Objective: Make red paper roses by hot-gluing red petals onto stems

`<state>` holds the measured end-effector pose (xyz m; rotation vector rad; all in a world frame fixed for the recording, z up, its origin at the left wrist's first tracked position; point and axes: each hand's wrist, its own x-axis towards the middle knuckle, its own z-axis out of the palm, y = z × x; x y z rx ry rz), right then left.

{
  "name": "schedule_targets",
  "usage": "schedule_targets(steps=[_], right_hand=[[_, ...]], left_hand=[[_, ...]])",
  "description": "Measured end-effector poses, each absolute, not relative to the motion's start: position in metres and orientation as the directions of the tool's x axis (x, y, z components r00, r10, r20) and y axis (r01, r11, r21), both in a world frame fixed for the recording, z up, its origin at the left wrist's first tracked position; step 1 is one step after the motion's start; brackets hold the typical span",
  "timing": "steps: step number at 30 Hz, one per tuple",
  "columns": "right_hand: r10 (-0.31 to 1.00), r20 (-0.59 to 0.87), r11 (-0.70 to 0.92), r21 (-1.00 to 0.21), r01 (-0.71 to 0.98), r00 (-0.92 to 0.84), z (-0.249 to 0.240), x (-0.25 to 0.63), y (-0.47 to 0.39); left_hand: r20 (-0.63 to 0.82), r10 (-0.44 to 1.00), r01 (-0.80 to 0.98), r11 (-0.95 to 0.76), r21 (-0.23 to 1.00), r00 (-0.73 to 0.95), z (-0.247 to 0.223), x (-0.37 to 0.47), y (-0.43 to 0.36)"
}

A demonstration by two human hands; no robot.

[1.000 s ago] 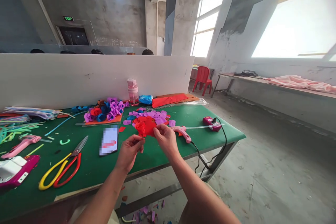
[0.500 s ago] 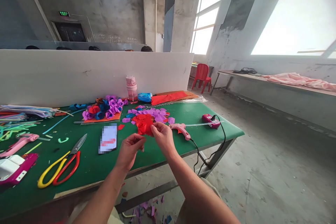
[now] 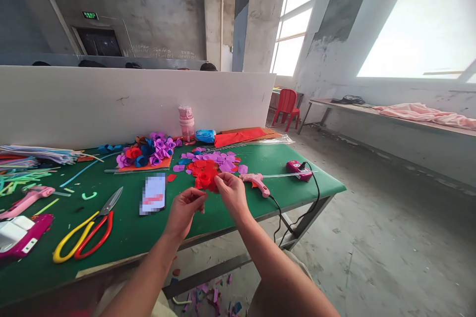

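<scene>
A red paper flower [image 3: 207, 177] is pinched at its right side by the fingers of my right hand [image 3: 231, 194], above the near part of the green table [image 3: 128, 233]. To its lower left, my left hand [image 3: 187, 208] has thumb and fingers pressed together; whatever they hold, if anything, is too small to name. Behind the flower lie loose red and purple petals [image 3: 225, 161]. A pink glue gun [image 3: 256, 183] rests just right of my right hand. Left of my left hand is a phone [image 3: 153, 194].
Scissors [image 3: 92, 225], a second pink glue gun [image 3: 29, 200], a power strip [image 3: 28, 237] and pipe cleaners [image 3: 44, 153] are on the left. Finished flowers [image 3: 148, 151], a pink bottle [image 3: 186, 125] and red sheets [image 3: 240, 136] lie behind. A small socket box [image 3: 298, 171] sits right.
The red flower has turned slightly between my fingers, showing its rounded centre more. Both hands stay almost in place.
</scene>
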<state>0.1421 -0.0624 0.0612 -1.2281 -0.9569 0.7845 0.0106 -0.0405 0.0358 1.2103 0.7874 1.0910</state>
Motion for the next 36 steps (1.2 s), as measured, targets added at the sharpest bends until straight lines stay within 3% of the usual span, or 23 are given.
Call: schedule_targets(steps=[16,25,36], right_hand=[[0.917,0.135,0.175,-0.982,-0.076,0.375,0.0633,0.1418,-0.0645],[0.903,0.178,0.188,-0.982,0.013,0.392,0.0609,0.1435,-0.0645],[0.905,0.161,0.173,-0.985,0.006,0.393,0.0625,0.1436,-0.0669]], left_hand=[[0.074,0.935,-0.208,-0.001,0.978,0.346,0.0345,0.0109,-0.0409],[0.072,0.935,-0.187,-0.007,0.982,0.347,0.0354,0.01,-0.0416],[0.082,0.936,-0.197,-0.013,0.98,0.344,0.0344,0.0115,-0.0421]])
